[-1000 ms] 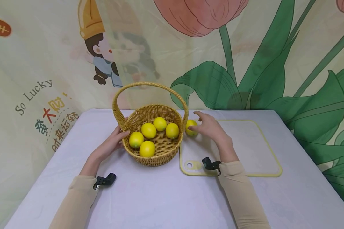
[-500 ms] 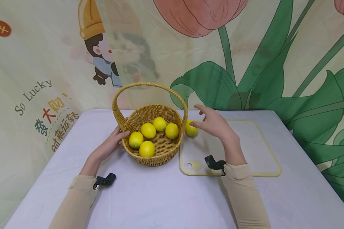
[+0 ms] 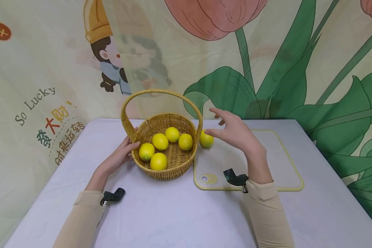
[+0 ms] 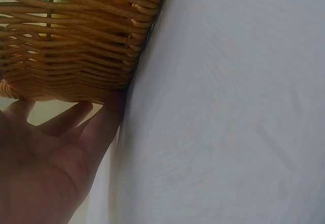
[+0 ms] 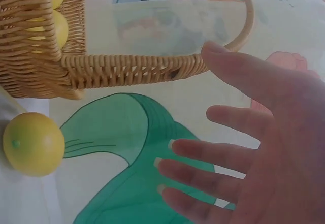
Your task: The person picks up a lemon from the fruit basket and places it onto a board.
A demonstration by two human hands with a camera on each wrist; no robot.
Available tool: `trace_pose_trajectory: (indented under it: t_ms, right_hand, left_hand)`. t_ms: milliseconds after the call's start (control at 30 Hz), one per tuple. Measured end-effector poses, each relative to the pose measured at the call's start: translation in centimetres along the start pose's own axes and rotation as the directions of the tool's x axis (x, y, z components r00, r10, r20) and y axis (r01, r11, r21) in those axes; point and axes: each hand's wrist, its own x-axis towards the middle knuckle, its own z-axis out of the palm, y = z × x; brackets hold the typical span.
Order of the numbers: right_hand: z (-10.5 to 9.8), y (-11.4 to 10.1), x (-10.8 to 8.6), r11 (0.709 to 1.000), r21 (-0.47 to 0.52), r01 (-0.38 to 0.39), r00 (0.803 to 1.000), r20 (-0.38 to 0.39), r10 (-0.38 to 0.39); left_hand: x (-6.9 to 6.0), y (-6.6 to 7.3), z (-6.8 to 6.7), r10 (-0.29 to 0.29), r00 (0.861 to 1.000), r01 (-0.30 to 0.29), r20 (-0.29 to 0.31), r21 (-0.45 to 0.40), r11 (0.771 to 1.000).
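A wicker basket [image 3: 168, 174] with a tall handle holds several yellow lemons [image 3: 158, 161]. My left hand [image 3: 119, 156] rests against its left side, thumb at the rim; in the left wrist view the hand's [image 4: 56, 158] fingers reach the woven wall [image 4: 76, 46] fairly straight. Another lemon [image 3: 207, 139] lies just right of the basket, at the white board's [image 3: 279, 165] back left corner. Above and right of it hovers my right hand [image 3: 237, 132], empty, fingers spread. The right wrist view shows this hand [image 5: 274, 148] apart from the lemon [image 5: 33, 144], its thumb overlapping the handle [image 5: 137, 69] in view.
The yellow-edged board lies flat on a table with a white cloth [image 3: 161, 213]. Behind the table hangs a printed curtain [image 3: 179, 58] with flowers, leaves and a cartoon figure. Small black devices [image 3: 113, 196] are strapped at both wrists.
My right hand has drawn away from the lemon beside the basket, up and to the right, and its fingers have spread. The left hand, basket and lemons have stayed put.
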Motion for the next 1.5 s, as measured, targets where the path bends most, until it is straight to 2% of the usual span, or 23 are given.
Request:
trace_pose_trajectory:
  t_ms: [367,500,633,767,867,1200,1500]
  right_hand:
    - [-0.4,-1.5,-1.0,0.994,0.066,0.093,0.995,-0.028,-0.091]
    - [-0.4,-2.0,-1.2,0.989,0.062,0.137,0.989,-0.057,-0.133]
    - [-0.3,-2.4,-1.5,0.976,0.053,0.21,0.975,-0.084,-0.205]
    - [-0.2,-3.0,-1.7,0.951,0.054,0.305,0.949,-0.1,-0.299]
    - [0.1,-3.5,-1.8,0.938,0.043,0.345,0.936,-0.094,-0.34]
    - [1.6,-4.6,-1.7,0.927,0.012,0.375,0.927,-0.015,-0.375]
    - [3.1,-5.3,-1.4,0.951,-0.012,0.31,0.945,0.112,-0.307]
  left_hand:
    - [-0.1,0.0,0.0,0.002,1.0,-0.002,-0.002,-0.002,1.0]
    - [-0.1,0.1,-0.1,0.001,1.0,-0.001,-0.001,0.0,1.0]
    - [-0.1,0.1,-0.1,0.002,1.0,-0.002,-0.002,0.001,1.0]
    - [-0.1,0.0,-0.1,0.001,1.0,-0.001,-0.006,0.002,1.0]
    - [-0.1,0.1,-0.1,0.0,1.0,0.0,-0.007,0.004,1.0]
    - [-0.2,-0.1,-0.1,-0.006,1.0,0.006,-0.013,0.018,1.0]
    - [0.0,-0.2,-0.1,-0.001,1.0,0.001,-0.012,0.012,1.0]
